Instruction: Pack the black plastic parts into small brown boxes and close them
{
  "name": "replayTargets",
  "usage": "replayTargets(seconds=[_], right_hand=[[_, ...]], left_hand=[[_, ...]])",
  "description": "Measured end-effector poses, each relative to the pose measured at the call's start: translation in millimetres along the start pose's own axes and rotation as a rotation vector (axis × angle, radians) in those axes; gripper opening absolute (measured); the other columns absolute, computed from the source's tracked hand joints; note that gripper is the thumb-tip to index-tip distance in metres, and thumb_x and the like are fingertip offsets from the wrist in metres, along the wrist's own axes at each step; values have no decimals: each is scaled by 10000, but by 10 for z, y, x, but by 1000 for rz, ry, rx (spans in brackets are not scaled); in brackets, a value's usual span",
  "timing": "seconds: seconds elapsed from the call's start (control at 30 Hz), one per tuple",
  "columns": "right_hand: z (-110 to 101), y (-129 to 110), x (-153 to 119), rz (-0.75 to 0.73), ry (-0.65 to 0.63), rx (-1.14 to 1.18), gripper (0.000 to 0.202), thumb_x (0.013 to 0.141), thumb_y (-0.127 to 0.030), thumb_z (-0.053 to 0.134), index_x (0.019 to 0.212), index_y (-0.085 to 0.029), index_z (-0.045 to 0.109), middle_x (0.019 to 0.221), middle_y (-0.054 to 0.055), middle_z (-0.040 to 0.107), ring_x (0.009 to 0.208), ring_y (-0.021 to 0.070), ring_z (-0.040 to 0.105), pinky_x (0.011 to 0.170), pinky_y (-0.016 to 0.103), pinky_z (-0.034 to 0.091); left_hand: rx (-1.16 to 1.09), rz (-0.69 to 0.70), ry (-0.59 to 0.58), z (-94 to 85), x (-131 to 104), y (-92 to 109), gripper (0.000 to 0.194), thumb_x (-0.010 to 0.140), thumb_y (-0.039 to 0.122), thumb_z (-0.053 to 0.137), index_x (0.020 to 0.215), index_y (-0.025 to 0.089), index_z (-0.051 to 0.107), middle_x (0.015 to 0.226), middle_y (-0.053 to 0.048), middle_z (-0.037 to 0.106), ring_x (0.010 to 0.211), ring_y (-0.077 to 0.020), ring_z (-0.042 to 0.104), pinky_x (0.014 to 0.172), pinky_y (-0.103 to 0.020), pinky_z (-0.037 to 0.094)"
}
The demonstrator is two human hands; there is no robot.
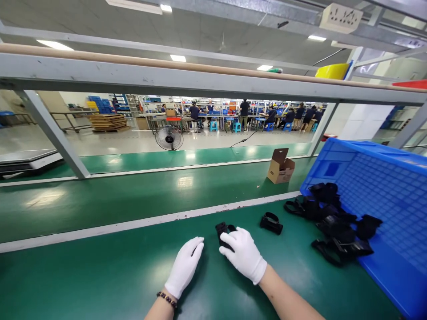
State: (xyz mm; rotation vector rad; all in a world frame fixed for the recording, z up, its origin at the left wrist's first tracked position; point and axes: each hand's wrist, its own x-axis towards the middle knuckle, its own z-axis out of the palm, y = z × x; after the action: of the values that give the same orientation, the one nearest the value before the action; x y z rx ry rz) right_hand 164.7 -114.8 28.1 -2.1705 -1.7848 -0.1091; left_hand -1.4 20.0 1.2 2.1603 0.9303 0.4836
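Observation:
My right hand (243, 254), in a white glove, has its fingers closed over a small black device with a strap (220, 229) on the green tabletop. The glove hides much of that device. To its left, my white-gloved left hand (185, 263) hovers over or rests on the table with fingers stretched out, holding nothing. A beaded bracelet circles that wrist. Another black strapped device (271, 223) lies right of my right hand, its strap looped upward. Further right, several similar black devices (336, 226) are heaped at the mouth of a tipped blue crate (393, 186).
A small open cardboard box (280, 168) stands beyond the white strip (160, 220) that crosses the bench. Metal shelf framing (200, 80) spans overhead, with slanted posts at both sides. A fan (169, 138) and several people at benches are in the background.

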Motion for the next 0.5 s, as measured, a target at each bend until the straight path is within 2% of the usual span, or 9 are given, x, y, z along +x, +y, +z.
replayTargets(seconds=[0.1,0.2,0.4,0.5], right_hand=[[183,-29,-7,-81,8,30,339,857,-363,549,1182,-266,543,816,-3,624,834,164,579,1045,400,285],[270,-9,-24,-97,46,35,398,872,-347,526,1253,-235,496,817,10,608,823,167,576,1042,422,297],[239,21,-38,-138,112,11,386,898,-271,458,1279,-211,467,858,32,596,839,171,571,1014,435,329],[233,-3,-56,-156,138,-16,331,883,-233,466,1208,-205,517,805,29,593,781,176,570,883,387,422]], left_hand=[[6,1,2,-7,-1,12,451,864,395,383,1151,165,643,1260,-68,615,1224,-230,522,1113,-415,350],[7,3,-4,-10,-5,16,446,866,389,386,1153,160,640,1262,-70,614,1222,-227,524,1112,-407,353],[4,5,-1,3,-8,12,418,873,376,392,1144,182,646,1246,-58,626,1217,-223,530,1103,-401,365],[-1,2,-1,21,-7,8,417,876,377,392,1144,184,647,1254,-57,621,1221,-222,524,1107,-403,357]])
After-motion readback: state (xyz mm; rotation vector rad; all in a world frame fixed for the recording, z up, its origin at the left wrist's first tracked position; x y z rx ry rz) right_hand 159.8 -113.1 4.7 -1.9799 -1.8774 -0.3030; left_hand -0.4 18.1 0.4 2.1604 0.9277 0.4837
